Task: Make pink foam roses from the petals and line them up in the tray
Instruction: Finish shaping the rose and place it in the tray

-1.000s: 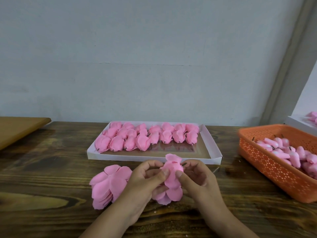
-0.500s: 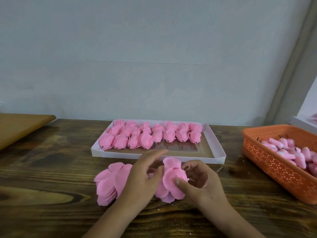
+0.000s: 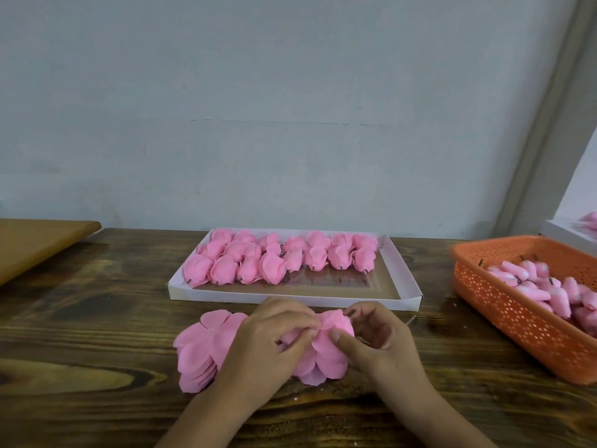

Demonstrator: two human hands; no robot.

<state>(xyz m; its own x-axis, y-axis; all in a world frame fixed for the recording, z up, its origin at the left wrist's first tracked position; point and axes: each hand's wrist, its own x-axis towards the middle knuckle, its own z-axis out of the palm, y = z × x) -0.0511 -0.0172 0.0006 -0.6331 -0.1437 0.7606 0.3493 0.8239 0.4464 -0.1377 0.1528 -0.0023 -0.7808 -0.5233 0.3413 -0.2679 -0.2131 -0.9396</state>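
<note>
A half-made pink foam rose (image 3: 329,347) lies low over the wooden table between my hands. My left hand (image 3: 268,347) pinches a petal at its top with curled fingers. My right hand (image 3: 378,341) grips the rose from the right, thumb pressed on the front petal. A stack of loose pink petals (image 3: 200,350) lies on the table just left of my left hand, partly hidden by it. Behind them stands a white shallow tray (image 3: 400,279) with several finished pink roses (image 3: 277,257) lined up in rows in its far half.
An orange perforated basket (image 3: 504,315) with several pink buds on short stems stands at the right. A white box edge (image 3: 562,237) shows behind it. A light wooden board (image 3: 35,244) lies at the far left. A grey wall rises behind the table.
Both hands have lowered the rose toward the table. My left hand came back from reaching forward and now pinches the top petal. The right hand keeps its grip.
</note>
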